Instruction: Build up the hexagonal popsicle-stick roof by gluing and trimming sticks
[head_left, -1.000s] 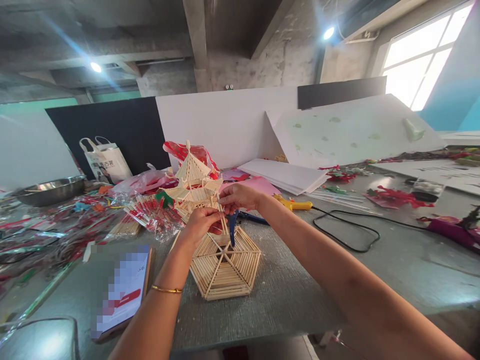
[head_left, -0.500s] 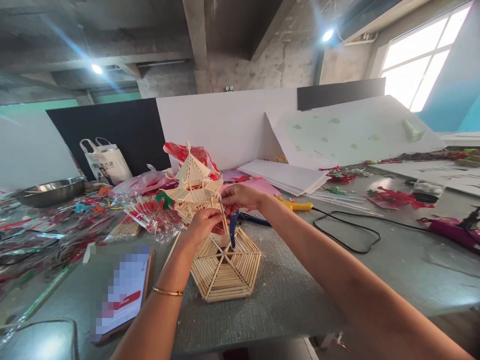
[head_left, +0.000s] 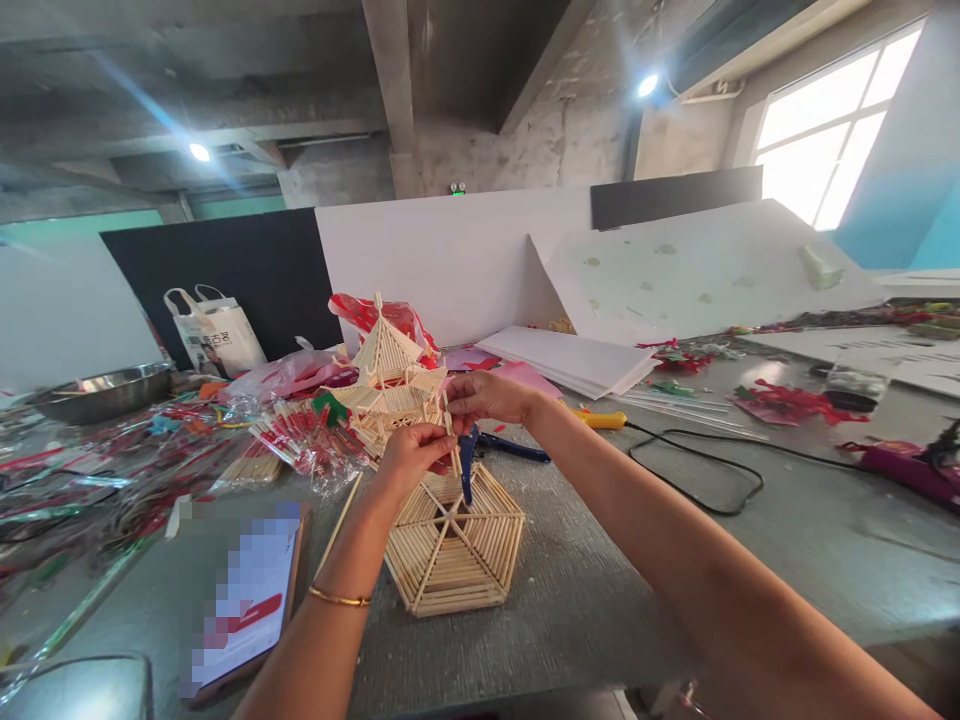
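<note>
Worktable (head_left: 600, 580) under stick hexagon (head_left: 457, 560), beneath concrete ceiling (head_left: 300, 60)

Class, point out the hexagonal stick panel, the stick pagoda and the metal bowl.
hexagonal stick panel (head_left: 450, 565): head view, on its near slats.
stick pagoda (head_left: 384, 352): head view, on its top roof.
metal bowl (head_left: 97, 398): head view, on its outer wall.

Hexagonal panel (head_left: 454, 550): pale bare wood sticks, matt, ribbed surface. Thin stick (head_left: 450, 432) in the grip: same raw wood. Pagoda model (head_left: 386, 385): same matt sticks. Tool handle (head_left: 466, 468): blue plastic, slight sheen. Tabletop (head_left: 585, 590): grey, rough-textured, matt. Bowl (head_left: 101, 390): polished metal, reflective. Bags (head_left: 289, 372): thin glossy plastic, crinkled. Sheets (head_left: 570, 355): white, smooth, matt. Bangle (head_left: 339, 598): shiny gold-coloured metal.
</note>
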